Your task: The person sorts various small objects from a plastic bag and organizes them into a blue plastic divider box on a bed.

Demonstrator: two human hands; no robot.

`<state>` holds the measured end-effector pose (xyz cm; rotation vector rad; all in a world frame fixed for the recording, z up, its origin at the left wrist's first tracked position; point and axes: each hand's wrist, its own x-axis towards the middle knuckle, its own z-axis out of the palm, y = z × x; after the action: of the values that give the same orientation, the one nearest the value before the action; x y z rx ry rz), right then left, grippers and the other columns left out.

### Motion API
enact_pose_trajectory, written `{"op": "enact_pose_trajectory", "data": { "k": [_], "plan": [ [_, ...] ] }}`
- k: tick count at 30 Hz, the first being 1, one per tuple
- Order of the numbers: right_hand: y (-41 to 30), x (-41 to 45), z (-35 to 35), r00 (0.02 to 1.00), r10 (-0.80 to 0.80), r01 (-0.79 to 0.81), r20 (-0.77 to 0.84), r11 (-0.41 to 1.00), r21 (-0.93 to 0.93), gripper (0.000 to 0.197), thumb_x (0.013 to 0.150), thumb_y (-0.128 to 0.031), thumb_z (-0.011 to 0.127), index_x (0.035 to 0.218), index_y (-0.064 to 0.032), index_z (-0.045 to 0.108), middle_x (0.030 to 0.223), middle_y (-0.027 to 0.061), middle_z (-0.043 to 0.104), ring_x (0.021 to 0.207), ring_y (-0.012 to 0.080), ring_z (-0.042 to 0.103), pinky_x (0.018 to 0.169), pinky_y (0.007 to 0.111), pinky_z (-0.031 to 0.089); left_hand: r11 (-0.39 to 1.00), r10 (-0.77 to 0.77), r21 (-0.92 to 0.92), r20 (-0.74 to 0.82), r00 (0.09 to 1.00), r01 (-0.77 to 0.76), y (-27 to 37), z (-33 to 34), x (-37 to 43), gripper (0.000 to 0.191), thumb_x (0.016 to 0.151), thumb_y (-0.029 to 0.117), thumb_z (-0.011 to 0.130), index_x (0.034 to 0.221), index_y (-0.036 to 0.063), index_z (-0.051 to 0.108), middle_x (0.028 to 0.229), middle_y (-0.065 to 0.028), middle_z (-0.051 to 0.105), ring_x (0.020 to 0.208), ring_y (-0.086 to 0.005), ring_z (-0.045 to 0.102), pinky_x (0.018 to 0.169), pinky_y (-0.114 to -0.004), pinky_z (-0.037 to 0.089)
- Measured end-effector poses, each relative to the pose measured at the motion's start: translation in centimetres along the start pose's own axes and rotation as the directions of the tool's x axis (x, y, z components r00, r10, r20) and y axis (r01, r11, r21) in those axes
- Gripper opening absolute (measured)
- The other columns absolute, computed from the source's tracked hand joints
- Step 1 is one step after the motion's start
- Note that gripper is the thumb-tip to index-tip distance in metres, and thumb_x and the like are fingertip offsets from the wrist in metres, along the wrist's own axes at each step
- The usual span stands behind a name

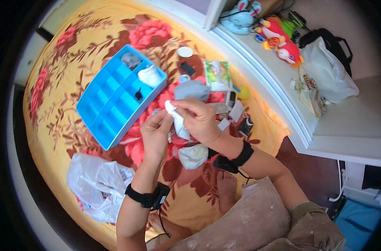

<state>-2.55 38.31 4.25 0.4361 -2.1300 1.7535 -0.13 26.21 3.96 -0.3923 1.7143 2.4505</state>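
Note:
A white piece of fabric (179, 123), perhaps a sock, hangs between my two hands. My left hand (157, 130) pinches its upper edge from the left. From the right, my right hand (199, 117) grips the same fabric near its top. Just left of them, on the flowered blanket (109, 22), stands a blue divided storage box (121, 117). In its far compartments lie a grey bundle (130, 60) and a white bundle (150, 75), with a small black item (138, 94) in another. Beyond my right hand rests a grey cloth bundle (192, 90).
A white plastic bag (96, 185) lies at the left front. Nearer me is an off-white bundle (193, 156). Around the right side are a green printed packet (217, 75), a yellow round object (244, 93) and a black-and-white box (245, 126). A white shelf (335, 125) holds plush toys (280, 40).

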Motion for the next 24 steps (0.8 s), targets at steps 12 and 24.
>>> {"op": "enact_pose_trajectory", "data": {
  "k": [12,24],
  "plan": [
    [1.8,-0.1,-1.1,0.999,0.020,-0.024,-0.032,0.989,-0.148,0.010,0.077,-0.002,0.059,0.086,-0.0020,0.055,0.069,0.0128,0.059,0.060,0.0227,0.059,0.054,0.031,0.045,0.985,-0.064,-0.164,-0.056,0.996,0.054,-2.6,2.2,-0.4,0.015,0.084,0.008,0.057,0.095,-0.0003,0.063,0.079,-0.0007,0.062,0.061,-0.0045,0.051,0.054,-0.017,0.039],
    [4.5,1.7,-2.2,0.777,0.595,-0.424,-0.204,0.735,0.530,0.016,0.085,-0.008,0.054,0.098,-0.0002,0.057,0.085,0.0061,0.062,0.071,0.0093,0.058,0.061,0.022,0.048,0.970,-0.168,-0.181,-0.017,0.986,0.163,-0.3,1.3,-0.1,0.020,0.085,0.017,0.056,0.099,0.0042,0.061,0.093,-0.0080,0.064,0.083,-0.0144,0.062,0.066,-0.022,0.049]
  ]
}}
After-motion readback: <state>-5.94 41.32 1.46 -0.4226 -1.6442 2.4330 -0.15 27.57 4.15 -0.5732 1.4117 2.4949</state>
